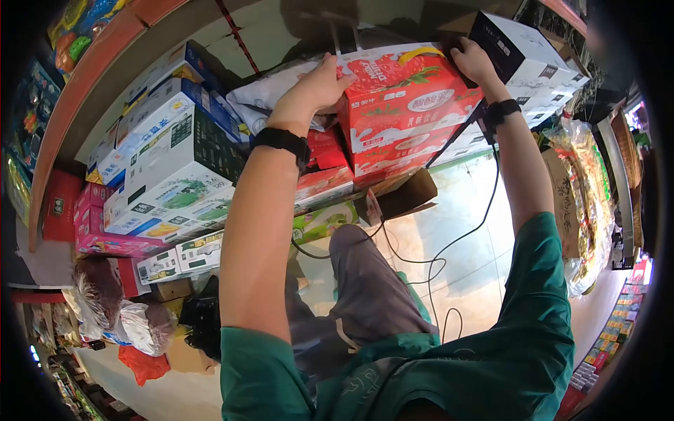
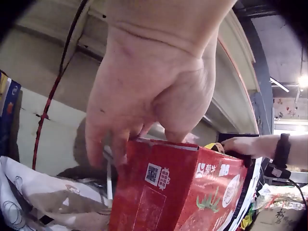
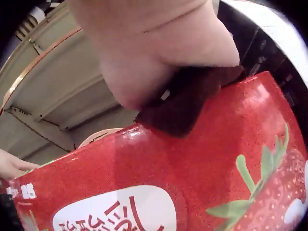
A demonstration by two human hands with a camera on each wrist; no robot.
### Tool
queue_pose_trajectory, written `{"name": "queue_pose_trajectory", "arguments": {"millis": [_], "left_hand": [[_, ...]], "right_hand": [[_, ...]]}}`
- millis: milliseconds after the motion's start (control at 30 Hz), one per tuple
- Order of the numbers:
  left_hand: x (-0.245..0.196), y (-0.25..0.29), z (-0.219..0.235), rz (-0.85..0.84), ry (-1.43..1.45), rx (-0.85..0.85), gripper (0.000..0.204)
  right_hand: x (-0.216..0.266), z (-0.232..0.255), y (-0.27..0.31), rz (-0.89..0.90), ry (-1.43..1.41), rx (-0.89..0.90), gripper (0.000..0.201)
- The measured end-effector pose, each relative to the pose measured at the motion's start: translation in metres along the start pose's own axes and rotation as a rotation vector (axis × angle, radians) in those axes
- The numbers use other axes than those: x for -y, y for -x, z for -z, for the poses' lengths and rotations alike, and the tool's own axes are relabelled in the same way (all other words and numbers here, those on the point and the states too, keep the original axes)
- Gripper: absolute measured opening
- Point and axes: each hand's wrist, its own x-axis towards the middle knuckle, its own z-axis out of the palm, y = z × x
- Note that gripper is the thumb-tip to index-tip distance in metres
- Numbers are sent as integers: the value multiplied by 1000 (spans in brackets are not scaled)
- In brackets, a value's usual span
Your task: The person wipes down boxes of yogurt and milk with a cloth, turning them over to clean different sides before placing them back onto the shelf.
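A red strawberry milk drink carton sits atop another red carton of the same design. My left hand holds its left end, the thumb at the top edge and the fingers reaching down along the end panel in the left wrist view. At the far right corner, my right hand grips the top edge; its fingertips are hidden behind the carton in the right wrist view. A yellow carry handle curves over the carton's top between both hands.
White and blue drink boxes are stacked at left, with a black and white box at right. A white plastic bag lies beside the red carton. An open brown box and a black cable are near my knee.
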Motion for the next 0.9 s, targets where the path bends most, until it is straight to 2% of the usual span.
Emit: {"name": "queue_pose_trajectory", "arguments": {"millis": [67, 167, 267, 300, 333, 433, 533, 633, 800, 833, 900], "left_hand": [[-1, -1, 0, 39, 6, 25, 84], [6, -7, -12, 2, -40, -82, 93], [-22, 7, 5, 239, -69, -9, 109], [-23, 7, 6, 269, -102, -8, 111], [-24, 6, 5, 297, -137, -7, 114], [-19, -4, 3, 360, -221, 10, 117], [-22, -4, 7, 371, -207, 36, 118], [-21, -5, 6, 366, -187, 48, 118], [-4, -10, -3, 359, -199, 80, 108], [-3, -10, -3, 351, -183, 88, 106], [-3, -9, -3, 319, -196, 71, 101]], "right_hand": [[18, -5, -13, 51, -52, 84, 52], [79, -10, -7, 173, -52, 188, 50], [139, -27, 6, 321, -149, 193, 48], [151, -39, 3, 379, -215, 245, 49], [165, -47, 6, 457, -231, 191, 49], [192, -54, 15, 519, -238, 174, 43], [185, -62, 14, 551, -225, 121, 40], [157, -57, 10, 515, -81, 37, 39], [63, -22, -7, 367, 54, 133, 43], [38, -25, -14, 343, 38, 93, 43], [13, -15, -20, 260, 40, 126, 41]]}}
